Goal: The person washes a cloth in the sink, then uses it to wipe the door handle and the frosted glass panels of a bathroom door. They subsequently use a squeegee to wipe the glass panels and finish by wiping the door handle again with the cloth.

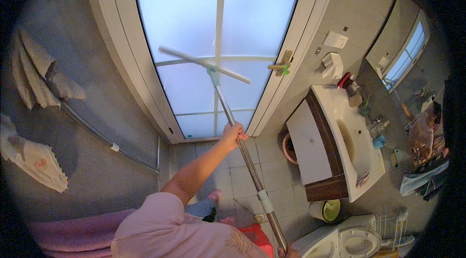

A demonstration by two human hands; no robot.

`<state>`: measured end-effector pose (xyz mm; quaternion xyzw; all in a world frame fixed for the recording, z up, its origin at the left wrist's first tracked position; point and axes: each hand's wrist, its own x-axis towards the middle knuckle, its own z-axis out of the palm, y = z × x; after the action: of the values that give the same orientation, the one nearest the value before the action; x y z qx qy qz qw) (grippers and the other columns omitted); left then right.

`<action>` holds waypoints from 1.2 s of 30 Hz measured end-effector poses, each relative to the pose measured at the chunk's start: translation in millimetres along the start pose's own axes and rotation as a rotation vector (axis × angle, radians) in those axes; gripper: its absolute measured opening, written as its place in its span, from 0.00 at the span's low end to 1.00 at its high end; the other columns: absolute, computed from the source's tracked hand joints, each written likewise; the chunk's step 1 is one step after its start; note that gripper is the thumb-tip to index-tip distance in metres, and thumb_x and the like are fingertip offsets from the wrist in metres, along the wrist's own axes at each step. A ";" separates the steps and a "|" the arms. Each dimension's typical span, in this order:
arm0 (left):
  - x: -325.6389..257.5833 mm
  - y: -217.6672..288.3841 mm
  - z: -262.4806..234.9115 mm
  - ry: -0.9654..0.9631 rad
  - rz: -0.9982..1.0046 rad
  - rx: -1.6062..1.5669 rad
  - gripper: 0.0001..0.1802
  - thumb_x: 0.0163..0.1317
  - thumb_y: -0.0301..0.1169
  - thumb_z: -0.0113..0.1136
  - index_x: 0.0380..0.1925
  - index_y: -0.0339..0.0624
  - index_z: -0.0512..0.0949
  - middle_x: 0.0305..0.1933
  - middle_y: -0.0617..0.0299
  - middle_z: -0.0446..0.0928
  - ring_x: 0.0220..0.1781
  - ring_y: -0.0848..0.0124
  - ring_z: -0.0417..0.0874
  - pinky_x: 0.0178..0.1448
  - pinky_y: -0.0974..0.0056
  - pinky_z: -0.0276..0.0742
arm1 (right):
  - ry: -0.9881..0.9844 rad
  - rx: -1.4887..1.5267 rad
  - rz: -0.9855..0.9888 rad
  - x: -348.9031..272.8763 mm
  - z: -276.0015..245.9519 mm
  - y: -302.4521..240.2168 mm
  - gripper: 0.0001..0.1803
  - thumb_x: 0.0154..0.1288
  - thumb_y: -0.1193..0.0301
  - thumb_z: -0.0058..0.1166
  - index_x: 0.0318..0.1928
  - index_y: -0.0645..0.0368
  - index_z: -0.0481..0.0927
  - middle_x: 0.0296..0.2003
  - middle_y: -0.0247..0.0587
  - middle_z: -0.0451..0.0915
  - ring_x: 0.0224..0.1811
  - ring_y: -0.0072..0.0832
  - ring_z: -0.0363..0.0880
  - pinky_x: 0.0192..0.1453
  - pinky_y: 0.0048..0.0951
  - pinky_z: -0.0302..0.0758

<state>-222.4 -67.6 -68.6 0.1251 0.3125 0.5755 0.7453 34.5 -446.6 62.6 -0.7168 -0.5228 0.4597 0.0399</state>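
Note:
A long-handled squeegee [206, 65] rests with its white blade against the frosted glass door [184, 20]. Its metal pole [250, 168] slants down to the lower right. My left hand [233, 133] is stretched forward and shut around the pole's upper half. My right hand [286, 252] is barely visible at the bottom edge, closed on the pole's lower end. The door has a white frame and a brass lever handle [281, 66] on its right side.
A white washbasin on a dark vanity [349, 137] stands at right with bottles on it, and a mirror [412, 59] hangs beyond. A toilet [352, 241], a green bucket [331, 209] and a pink basin [287, 149] sit on the tiled floor. Towels [34, 71] hang on the left wall.

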 end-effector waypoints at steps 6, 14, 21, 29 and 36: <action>12.6 -17.0 -44.3 -0.152 -0.032 -0.133 0.11 0.55 0.22 0.44 0.17 0.46 0.58 0.13 0.68 0.57 0.11 0.78 0.56 0.21 0.68 0.63 | 0.096 -0.423 -0.192 36.2 22.9 46.9 0.21 0.60 0.56 0.42 0.45 0.60 0.69 0.27 0.65 0.72 0.26 0.54 0.73 0.23 0.49 0.68; -14.1 -12.2 8.0 0.073 0.113 0.107 0.08 0.51 0.22 0.46 0.19 0.44 0.59 0.12 0.67 0.56 0.09 0.77 0.56 0.15 0.67 0.60 | 0.154 -0.233 -0.108 1.1 27.9 38.3 0.23 0.60 0.56 0.43 0.46 0.63 0.68 0.26 0.65 0.72 0.29 0.60 0.71 0.26 0.50 0.67; -53.0 55.3 86.5 0.037 0.240 0.269 0.08 0.49 0.21 0.46 0.23 0.37 0.57 0.13 0.64 0.58 0.09 0.74 0.61 0.16 0.64 0.67 | 0.200 -0.083 -0.238 -25.3 36.4 44.6 0.21 0.61 0.57 0.42 0.43 0.65 0.69 0.22 0.62 0.73 0.25 0.57 0.72 0.22 0.47 0.66; -53.9 69.6 51.8 -0.100 0.057 -0.049 0.14 0.54 0.25 0.50 0.14 0.47 0.58 0.10 0.69 0.55 0.08 0.78 0.54 0.17 0.70 0.56 | 0.177 -0.206 -0.105 -39.0 48.3 8.5 0.21 0.61 0.58 0.42 0.43 0.64 0.69 0.22 0.61 0.73 0.23 0.55 0.72 0.20 0.46 0.66; -13.6 25.3 -26.4 -0.218 -0.083 -0.229 0.16 0.55 0.27 0.48 0.13 0.46 0.57 0.09 0.69 0.54 0.09 0.77 0.55 0.20 0.69 0.60 | 0.324 -0.514 -0.103 -35.3 45.1 -31.3 0.20 0.61 0.58 0.43 0.44 0.62 0.67 0.19 0.58 0.73 0.20 0.52 0.73 0.20 0.46 0.68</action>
<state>-260.2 -77.2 -70.8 0.0880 0.1668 0.5592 0.8073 -20.5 -479.4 75.3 -0.7398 -0.6446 0.1894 -0.0367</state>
